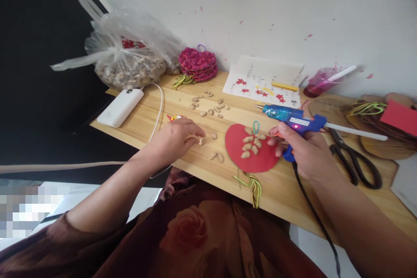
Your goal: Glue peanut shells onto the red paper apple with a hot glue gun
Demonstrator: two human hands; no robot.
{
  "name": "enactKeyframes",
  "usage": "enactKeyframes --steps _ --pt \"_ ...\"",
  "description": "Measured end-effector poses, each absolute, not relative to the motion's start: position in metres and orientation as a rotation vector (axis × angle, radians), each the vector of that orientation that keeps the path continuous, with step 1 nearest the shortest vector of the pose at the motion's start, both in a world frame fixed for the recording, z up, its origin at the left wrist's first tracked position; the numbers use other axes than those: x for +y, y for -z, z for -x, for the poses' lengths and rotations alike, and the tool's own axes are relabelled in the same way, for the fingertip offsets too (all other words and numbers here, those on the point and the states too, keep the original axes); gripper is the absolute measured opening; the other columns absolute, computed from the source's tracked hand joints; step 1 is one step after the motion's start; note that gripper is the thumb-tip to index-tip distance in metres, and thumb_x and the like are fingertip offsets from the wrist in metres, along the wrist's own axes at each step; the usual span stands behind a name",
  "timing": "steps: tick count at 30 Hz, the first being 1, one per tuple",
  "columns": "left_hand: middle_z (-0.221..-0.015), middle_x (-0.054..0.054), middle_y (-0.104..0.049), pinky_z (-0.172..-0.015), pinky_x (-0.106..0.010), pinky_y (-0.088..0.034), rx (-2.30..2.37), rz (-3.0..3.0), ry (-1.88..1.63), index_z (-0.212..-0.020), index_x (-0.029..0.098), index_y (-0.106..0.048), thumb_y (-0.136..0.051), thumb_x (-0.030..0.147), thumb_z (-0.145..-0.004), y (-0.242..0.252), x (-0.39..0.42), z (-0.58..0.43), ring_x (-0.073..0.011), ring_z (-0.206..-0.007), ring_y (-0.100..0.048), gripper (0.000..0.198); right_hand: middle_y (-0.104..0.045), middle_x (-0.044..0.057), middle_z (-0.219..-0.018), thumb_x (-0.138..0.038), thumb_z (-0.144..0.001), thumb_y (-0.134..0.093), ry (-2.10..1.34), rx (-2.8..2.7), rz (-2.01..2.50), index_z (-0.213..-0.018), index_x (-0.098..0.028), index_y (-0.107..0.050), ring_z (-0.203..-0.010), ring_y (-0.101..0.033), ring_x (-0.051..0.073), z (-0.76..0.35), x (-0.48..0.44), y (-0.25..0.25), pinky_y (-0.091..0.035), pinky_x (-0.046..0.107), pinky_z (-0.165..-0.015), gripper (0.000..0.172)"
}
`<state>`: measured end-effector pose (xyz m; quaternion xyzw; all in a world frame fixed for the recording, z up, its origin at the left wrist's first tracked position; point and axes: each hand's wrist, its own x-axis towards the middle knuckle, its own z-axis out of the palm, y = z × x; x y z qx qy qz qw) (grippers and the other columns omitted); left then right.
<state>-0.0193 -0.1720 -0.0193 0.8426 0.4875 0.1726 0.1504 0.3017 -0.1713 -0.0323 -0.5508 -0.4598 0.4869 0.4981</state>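
Note:
My right hand (302, 147) is wrapped round the handle of a blue glue gun (289, 117), its nozzle pointing left above the table and a white glue stick out of its back. My left hand (177, 139) has thumb and fingertips around a small peanut (201, 141). Between the hands lies a red paper disc (233, 147) with several peanuts on it, a blue-green loop at its top and a yellow-green tassel (256, 190) below. Loose peanuts (211, 112) are scattered on the wooden table (189, 163).
Tied plastic bag of peanuts (130, 67), white power bank (120, 107) and stacked magenta discs (198, 64) stand left. Behind are a sticker sheet (234, 74) and pink cup (321, 81). Black scissors (355, 160) and brown discs (387, 145) lie right; the gun's black cord hangs off the front.

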Motion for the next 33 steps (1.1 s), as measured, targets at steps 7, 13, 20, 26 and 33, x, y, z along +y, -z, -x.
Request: enactKeyframes --steps 7,13,20,26,33 --pt "-0.091 -0.004 -0.078 -0.087 -0.035 -0.054 1.405 -2.473 -0.414 -0.094 0.02 -0.077 -0.064 0.022 -0.093 0.022 -0.172 0.012 -0.0209 -0.088 -0.071 0.013 -0.072 0.003 -0.07 -0.044 -0.084 -0.078 -1.192 -1.132 1.32 -0.078 -0.019 -0.073 -0.058 -0.065 0.014 -0.303 -0.174 0.031 -0.047 0.022 -0.044 0.026" --pt "-0.095 -0.005 -0.077 -0.085 -0.034 -0.053 1.393 -2.489 -0.425 -0.095 0.021 -0.077 -0.062 0.025 -0.094 0.024 -0.173 0.01 -0.0208 -0.089 -0.07 0.015 -0.072 0.002 -0.071 -0.048 -0.084 -0.077 -1.212 -1.143 1.304 -0.08 -0.021 -0.072 -0.056 -0.065 0.014 -0.304 -0.173 0.034 -0.048 0.024 -0.043 0.028" --pt "-0.093 -0.005 -0.076 -0.08 -0.032 -0.052 1.467 -2.481 -0.41 -0.098 0.02 -0.076 -0.06 0.027 -0.093 0.02 -0.175 0.006 -0.0198 -0.085 -0.07 0.018 -0.072 0.002 -0.072 -0.05 -0.082 -0.078 -1.19 -1.148 1.318 -0.081 -0.021 -0.071 -0.056 -0.066 0.015 -0.304 -0.173 0.033 -0.049 0.025 -0.043 0.03" --pt "-0.083 -0.003 -0.077 -0.071 -0.03 -0.05 1.646 -2.451 -0.251 -0.087 0.02 -0.076 -0.061 0.031 -0.091 0.009 -0.18 -0.006 -0.0197 -0.077 -0.07 0.019 -0.072 0.002 -0.075 -0.048 -0.082 -0.079 -1.164 -1.153 1.318 -0.084 -0.021 -0.071 -0.058 -0.066 0.014 -0.302 -0.177 0.028 -0.048 0.023 -0.042 0.028" --pt "-0.08 -0.003 -0.078 -0.065 -0.028 -0.048 1.705 -2.487 -0.163 -0.084 0.022 -0.077 -0.06 0.03 -0.089 0.006 -0.178 -0.011 -0.0198 -0.072 -0.07 0.019 -0.073 0.002 -0.077 -0.05 -0.083 -0.078 -1.137 -1.209 1.316 -0.084 -0.022 -0.072 -0.056 -0.066 0.013 -0.301 -0.182 0.024 -0.05 0.023 -0.045 0.029"
